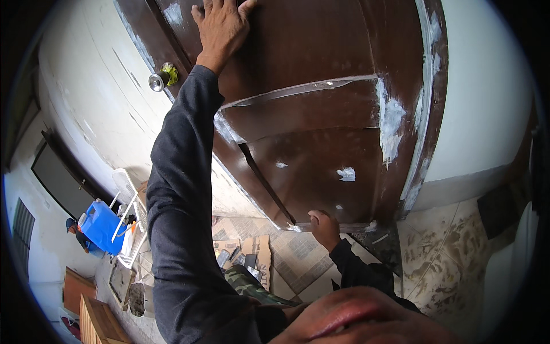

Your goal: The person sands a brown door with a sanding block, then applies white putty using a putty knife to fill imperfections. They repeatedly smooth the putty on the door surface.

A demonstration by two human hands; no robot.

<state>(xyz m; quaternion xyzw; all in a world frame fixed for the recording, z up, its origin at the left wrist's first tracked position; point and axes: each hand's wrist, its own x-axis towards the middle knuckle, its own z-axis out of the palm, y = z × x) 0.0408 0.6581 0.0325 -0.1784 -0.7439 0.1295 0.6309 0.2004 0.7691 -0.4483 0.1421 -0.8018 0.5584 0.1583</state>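
Note:
A dark brown panelled door (303,166) with white filler patches stands before me. High on it, my left hand (222,28) lies with its fingers spread against the surface; the fingertips run out at the top of the picture. Near the door's lower end is my right hand (325,229), its fingers curled in and the thumb uppermost. Whatever it may hold is hidden. One white filler patch (346,174) shows on the lower panel, and a larger patch (392,127) runs down the right-hand frame strip. A round metal doorknob (157,82) with yellow-green wrapping juts from the left edge.
To the left, a blue jug (102,225) rests on a white plastic chair (133,243), with another person (73,227) beyond. Cardboard (259,252) with small items lies on the tiled floor. Wooden pieces (97,321) lie at lower left. Smudged tiles (441,246) extend right.

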